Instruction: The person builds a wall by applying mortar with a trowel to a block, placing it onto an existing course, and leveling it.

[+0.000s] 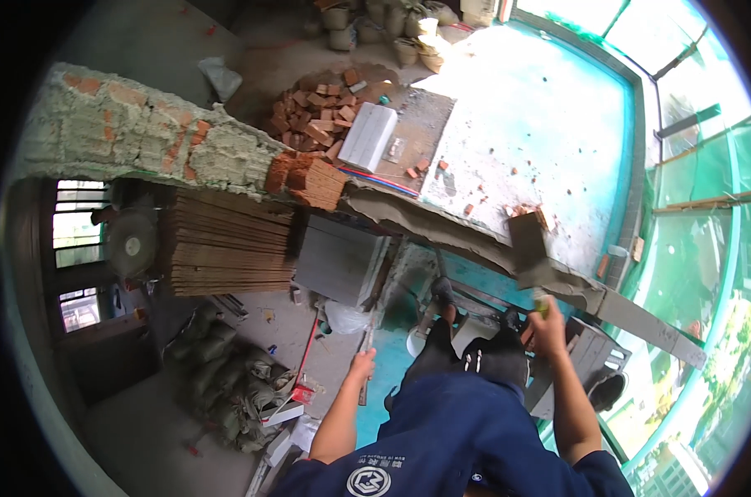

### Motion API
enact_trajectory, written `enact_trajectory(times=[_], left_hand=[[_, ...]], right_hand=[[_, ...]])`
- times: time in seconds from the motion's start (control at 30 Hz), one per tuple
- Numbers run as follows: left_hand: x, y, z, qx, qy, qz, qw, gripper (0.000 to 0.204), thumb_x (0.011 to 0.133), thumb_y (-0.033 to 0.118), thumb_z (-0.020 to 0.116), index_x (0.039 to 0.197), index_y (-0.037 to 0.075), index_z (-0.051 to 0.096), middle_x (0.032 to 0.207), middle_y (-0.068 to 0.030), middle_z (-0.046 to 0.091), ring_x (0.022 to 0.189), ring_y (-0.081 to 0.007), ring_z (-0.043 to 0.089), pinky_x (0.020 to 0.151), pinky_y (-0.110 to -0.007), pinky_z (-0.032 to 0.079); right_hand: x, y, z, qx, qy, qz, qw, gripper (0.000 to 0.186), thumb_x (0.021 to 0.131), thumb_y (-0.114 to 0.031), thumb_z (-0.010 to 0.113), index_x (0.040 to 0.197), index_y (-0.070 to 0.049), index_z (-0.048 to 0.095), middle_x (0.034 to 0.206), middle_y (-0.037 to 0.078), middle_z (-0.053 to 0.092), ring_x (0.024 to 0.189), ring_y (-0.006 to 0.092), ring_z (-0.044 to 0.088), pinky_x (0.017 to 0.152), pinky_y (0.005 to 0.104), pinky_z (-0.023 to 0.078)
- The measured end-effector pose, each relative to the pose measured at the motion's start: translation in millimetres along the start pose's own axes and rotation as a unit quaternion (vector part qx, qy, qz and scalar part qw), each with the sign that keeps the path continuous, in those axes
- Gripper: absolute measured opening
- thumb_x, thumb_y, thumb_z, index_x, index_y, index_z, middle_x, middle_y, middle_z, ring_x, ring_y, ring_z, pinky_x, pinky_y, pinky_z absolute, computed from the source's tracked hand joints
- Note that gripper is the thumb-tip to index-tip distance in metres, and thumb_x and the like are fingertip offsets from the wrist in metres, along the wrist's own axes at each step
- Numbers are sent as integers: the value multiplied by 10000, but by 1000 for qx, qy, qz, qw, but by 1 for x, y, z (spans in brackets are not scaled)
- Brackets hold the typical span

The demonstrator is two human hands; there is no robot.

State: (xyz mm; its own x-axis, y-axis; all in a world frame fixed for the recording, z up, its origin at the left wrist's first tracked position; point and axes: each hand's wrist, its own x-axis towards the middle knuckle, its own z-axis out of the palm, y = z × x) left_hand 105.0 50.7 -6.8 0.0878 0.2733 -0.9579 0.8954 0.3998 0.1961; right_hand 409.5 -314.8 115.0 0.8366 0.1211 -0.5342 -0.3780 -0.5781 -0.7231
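My right hand (548, 331) is closed around the yellow-green handle of a plastering trowel (527, 240). Its flat, dark rectangular blade lies over the top edge of a wall (437, 228) coated with grey mortar; whether it touches the mortar I cannot tell. Off to the left, my left hand (359, 365) grips a narrow grey tool (364, 391), seen edge-on, so its exact kind does not show. Below that wall, my feet are on a raised support (479, 305), partly hidden by my legs.
Broken red bricks (313, 116) lie beyond the wall, beside a pale block stack (369, 137). Rough brickwork (143, 124) continues left. Stacked brown boards (230, 244) and filled sacks (226, 373) occupy the left room. Green netting (690, 224) hangs at right. A white bucket (416, 341) stands below.
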Motion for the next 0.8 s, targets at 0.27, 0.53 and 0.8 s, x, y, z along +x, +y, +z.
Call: enact_trajectory(times=[0.27,0.53,0.8], left_hand=[[-52,-41,4,-19,24,10,999,282,931,361,516,859,90,489,558,1,412,397,-120,362,358,-291,292],[-85,-156,-36,-112,88,-137,980,295,906,338,535,773,91,445,523,-38,406,359,-150,354,340,-315,287],[-60,-149,-52,-64,90,-193,975,355,909,373,546,694,112,438,508,-38,406,340,-154,336,324,-315,284]], right_hand=[[80,-74,206,-216,-155,-170,949,327,804,-309,604,994,-80,468,864,214,628,848,407,602,721,488,485],[108,-70,255,-269,-218,-169,923,341,792,-300,582,1012,-49,514,911,228,652,849,402,633,751,476,514],[52,48,140,-274,-185,-157,930,314,741,-296,629,937,-100,481,777,188,626,764,399,614,659,497,485]])
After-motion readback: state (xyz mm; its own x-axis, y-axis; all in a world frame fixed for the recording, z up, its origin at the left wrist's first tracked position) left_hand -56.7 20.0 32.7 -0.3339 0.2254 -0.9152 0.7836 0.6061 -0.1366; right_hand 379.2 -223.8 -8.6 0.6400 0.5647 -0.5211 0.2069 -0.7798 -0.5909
